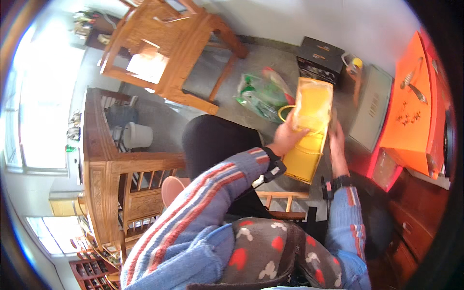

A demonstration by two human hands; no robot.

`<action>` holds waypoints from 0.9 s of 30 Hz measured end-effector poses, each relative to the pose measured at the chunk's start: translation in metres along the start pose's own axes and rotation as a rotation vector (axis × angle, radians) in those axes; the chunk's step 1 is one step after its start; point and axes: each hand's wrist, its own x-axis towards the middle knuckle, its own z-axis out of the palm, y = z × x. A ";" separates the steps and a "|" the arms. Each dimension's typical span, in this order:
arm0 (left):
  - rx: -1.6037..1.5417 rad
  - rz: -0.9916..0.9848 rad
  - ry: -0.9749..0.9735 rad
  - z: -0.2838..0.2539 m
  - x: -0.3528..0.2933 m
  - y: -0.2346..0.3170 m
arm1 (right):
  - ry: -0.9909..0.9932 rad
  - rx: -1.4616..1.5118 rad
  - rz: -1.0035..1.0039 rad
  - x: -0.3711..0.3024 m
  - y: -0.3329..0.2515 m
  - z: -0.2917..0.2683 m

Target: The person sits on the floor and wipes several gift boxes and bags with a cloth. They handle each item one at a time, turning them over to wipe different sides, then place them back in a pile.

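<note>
Pinched at its left edge, the long yellow box sits between the thumb and fingers of the left hand, the thumb laid flat across its middle. Along the opposite side runs the right hand, its fingers blurred by the rim, so I cannot tell whether they clasp it or merely rest there. Held tilted in front of the body, above the floor, the box looks like smooth, glossy plastic, rectangular and shallow, its upper half veiled by something whitish and cloudy, perhaps a thin film. A slim yellow loop curves out by the left hand. Both sleeves are soft blue knit with ribbed red and white stripes, and a brown apron with red and pale motifs covers the lap. Beyond the box, a crinkled clear bag with green patches slumps on the grey floor, near a squared black carton. To the right lean a flat pale grey box and a stiff orange panel. Across the left stands grained, honey-coloured wooden furniture, with a rounded white bucket behind its frame.
</note>
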 end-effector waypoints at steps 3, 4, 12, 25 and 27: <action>-0.400 -0.164 -0.144 0.023 0.019 -0.001 | 0.087 -0.009 -0.160 0.052 -0.005 -0.014; -0.027 -0.253 -0.105 0.024 0.026 -0.001 | 0.094 -0.185 -0.218 0.067 0.003 -0.015; -0.022 -0.263 -0.086 -0.009 0.039 0.005 | -0.007 -0.015 0.202 0.085 0.148 0.002; -0.008 -0.221 -0.102 -0.004 0.038 0.014 | 0.147 -0.153 -0.422 0.171 0.096 0.023; 0.085 -0.236 -0.094 -0.007 0.037 0.013 | 0.114 -0.222 -0.398 0.186 0.088 0.024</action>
